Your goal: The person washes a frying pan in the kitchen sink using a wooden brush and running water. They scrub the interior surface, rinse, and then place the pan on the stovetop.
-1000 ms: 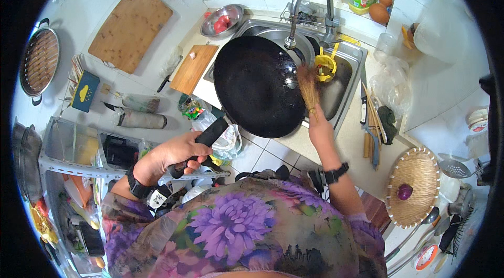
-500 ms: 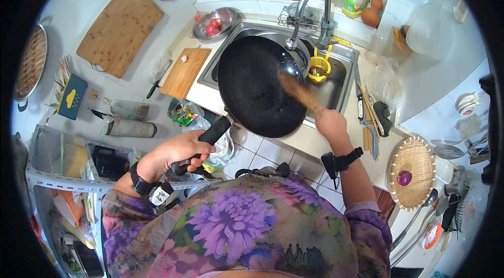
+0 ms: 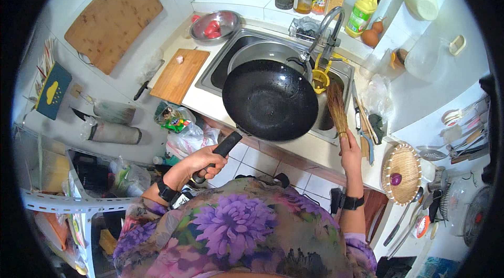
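A black wok [image 3: 270, 102] is held over the near side of the sink, its inside facing me. My left hand [image 3: 206, 163] is wrapped round the wok's long black handle [image 3: 227, 145]. To the right, my right hand [image 3: 349, 147] grips the bound end of a straw wok brush [image 3: 335, 107], whose bristles hang over the right sink basin [image 3: 344, 84]. The brush is apart from the wok. Behind the wok, a large metal basin [image 3: 249, 55] stands in the left sink. A yellow strainer [image 3: 319, 79] sits by the faucet [image 3: 332, 34].
On the left counter lie a wooden board [image 3: 181, 76] with a small pale piece on it and a steel bowl [image 3: 214, 26] with red tomatoes. Right of the sink are a knife [image 3: 357, 112] and a wicker basket [image 3: 401, 157] holding a purple onion. Bottles line the sill.
The brush has left the wok's inside and moved right, over the sink edge. The wok has come down slightly, showing more of the basin behind. The view has shifted a little.
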`<control>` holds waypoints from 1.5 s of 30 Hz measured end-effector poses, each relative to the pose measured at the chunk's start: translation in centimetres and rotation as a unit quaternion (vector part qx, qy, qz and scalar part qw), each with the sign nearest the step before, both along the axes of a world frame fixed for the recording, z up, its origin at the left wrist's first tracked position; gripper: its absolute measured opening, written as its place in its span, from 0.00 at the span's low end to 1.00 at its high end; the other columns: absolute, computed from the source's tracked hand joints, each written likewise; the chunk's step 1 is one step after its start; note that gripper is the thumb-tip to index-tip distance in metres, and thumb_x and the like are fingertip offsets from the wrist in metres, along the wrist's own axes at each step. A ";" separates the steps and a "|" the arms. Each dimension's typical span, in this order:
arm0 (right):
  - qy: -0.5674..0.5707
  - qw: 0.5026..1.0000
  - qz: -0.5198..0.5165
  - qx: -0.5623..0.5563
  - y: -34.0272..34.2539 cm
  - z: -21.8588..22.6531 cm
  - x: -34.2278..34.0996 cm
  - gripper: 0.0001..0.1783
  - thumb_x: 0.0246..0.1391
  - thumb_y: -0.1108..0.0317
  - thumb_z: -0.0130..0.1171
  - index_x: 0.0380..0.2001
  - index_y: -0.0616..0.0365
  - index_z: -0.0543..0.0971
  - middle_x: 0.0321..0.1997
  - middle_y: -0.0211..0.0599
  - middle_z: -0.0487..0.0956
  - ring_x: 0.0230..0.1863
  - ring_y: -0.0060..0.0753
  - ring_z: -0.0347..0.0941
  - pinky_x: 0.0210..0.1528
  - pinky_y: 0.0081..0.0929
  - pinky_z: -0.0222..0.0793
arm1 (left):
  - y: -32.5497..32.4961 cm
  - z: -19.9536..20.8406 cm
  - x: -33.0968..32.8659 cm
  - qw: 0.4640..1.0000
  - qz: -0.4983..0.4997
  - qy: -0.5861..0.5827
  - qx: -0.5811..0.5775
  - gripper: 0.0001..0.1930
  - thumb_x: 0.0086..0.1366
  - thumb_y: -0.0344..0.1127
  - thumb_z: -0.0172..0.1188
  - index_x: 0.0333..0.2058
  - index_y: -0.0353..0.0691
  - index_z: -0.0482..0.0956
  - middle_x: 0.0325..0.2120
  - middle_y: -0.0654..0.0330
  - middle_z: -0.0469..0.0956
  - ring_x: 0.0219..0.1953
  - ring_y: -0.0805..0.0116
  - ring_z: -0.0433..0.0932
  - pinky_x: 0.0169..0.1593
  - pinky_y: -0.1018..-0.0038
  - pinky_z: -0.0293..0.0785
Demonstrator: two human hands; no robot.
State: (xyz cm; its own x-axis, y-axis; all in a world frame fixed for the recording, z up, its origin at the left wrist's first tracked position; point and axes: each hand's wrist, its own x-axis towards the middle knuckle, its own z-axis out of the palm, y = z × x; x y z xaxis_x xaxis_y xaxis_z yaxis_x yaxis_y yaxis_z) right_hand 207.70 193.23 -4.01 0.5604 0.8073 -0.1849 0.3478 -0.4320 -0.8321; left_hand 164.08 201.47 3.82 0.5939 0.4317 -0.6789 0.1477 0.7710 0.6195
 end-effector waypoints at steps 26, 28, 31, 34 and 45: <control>-0.424 0.876 0.216 0.084 33.3 -5.0 15.8 0.26 0.57 0.64 0.53 0.57 0.65 0.68 0.58 0.57 0.71 0.56 0.60 0.68 0.60 0.46 0.64 | -2.6 -4.6 5.5 0.995 0.068 0.070 0.024 0.10 0.59 0.35 0.61 0.36 0.43 0.70 0.16 0.73 0.67 0.11 0.85 0.59 0.14 0.83 0.50; -0.424 0.865 0.261 0.070 34.9 -5.9 16.4 0.20 0.58 0.64 0.51 0.51 0.64 0.72 0.52 0.56 0.73 0.52 0.59 0.70 0.55 0.47 0.67 | -2.7 -4.3 5.9 0.994 0.071 0.078 0.027 0.10 0.60 0.37 0.61 0.36 0.43 0.70 0.16 0.72 0.67 0.11 0.85 0.59 0.14 0.83 0.50; -0.436 0.859 0.262 0.059 35.6 -6.6 16.6 0.14 0.59 0.65 0.50 0.43 0.61 0.76 0.43 0.54 0.74 0.46 0.58 0.73 0.47 0.48 0.71 | -2.9 -4.2 6.2 0.994 0.078 0.071 0.033 0.10 0.60 0.38 0.62 0.35 0.43 0.71 0.17 0.73 0.67 0.13 0.86 0.59 0.16 0.84 0.50; -0.431 0.860 0.273 0.021 34.9 -7.0 15.6 0.14 0.58 0.66 0.50 0.44 0.63 0.75 0.43 0.55 0.74 0.45 0.59 0.73 0.46 0.49 0.70 | -3.1 -4.7 6.5 0.992 0.082 0.081 0.040 0.11 0.61 0.40 0.62 0.36 0.44 0.71 0.18 0.73 0.67 0.14 0.87 0.60 0.16 0.84 0.50; -0.340 0.906 0.243 0.071 33.2 -6.9 13.5 0.17 0.59 0.67 0.50 0.47 0.68 0.73 0.45 0.60 0.73 0.46 0.62 0.72 0.49 0.48 0.69 | -3.1 -4.2 6.6 0.993 0.116 0.017 0.002 0.10 0.63 0.36 0.61 0.36 0.42 0.69 0.18 0.71 0.67 0.12 0.85 0.60 0.13 0.84 0.50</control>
State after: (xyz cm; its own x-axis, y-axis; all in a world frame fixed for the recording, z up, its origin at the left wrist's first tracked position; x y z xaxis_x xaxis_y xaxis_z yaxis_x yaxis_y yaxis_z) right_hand 221.16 226.39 -10.94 0.0784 0.9778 0.1942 0.9213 0.0034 -0.3889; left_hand 170.71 198.37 -0.40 0.4544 0.5570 -0.6952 -0.0120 0.7842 0.6204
